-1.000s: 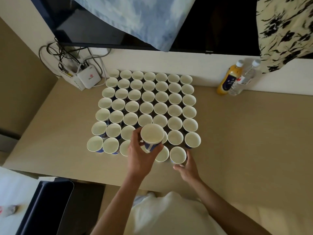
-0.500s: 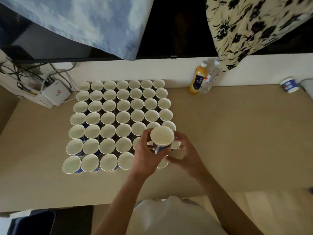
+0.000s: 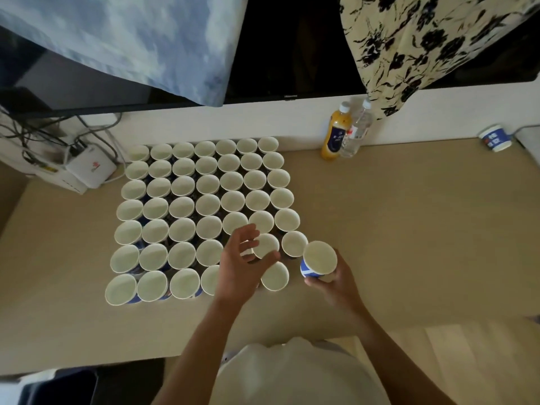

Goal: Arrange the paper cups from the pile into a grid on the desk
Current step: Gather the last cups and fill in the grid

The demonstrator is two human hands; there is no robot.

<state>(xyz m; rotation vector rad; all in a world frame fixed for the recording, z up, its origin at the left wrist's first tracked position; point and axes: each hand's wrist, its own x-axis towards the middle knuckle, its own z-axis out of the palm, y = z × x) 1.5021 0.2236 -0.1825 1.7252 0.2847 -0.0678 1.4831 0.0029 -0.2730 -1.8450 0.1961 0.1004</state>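
A grid of white paper cups with blue print stands upright on the beige desk, several rows deep. My right hand grips one blue-and-white cup at the grid's near right corner, just right of the front rows. My left hand hovers over the front rows with its fingers spread and nothing in it, hiding part of a few cups. A front-row cup sits between the two hands.
An orange juice bottle and a clear water bottle stand at the back wall. A lone cup lies far right. A white router with cables sits back left. Cloths hang over a dark screen above.
The cup passed from my left hand to my right hand and moved right to the grid's near right corner. My left hand let go and spread out. The view shifted right.
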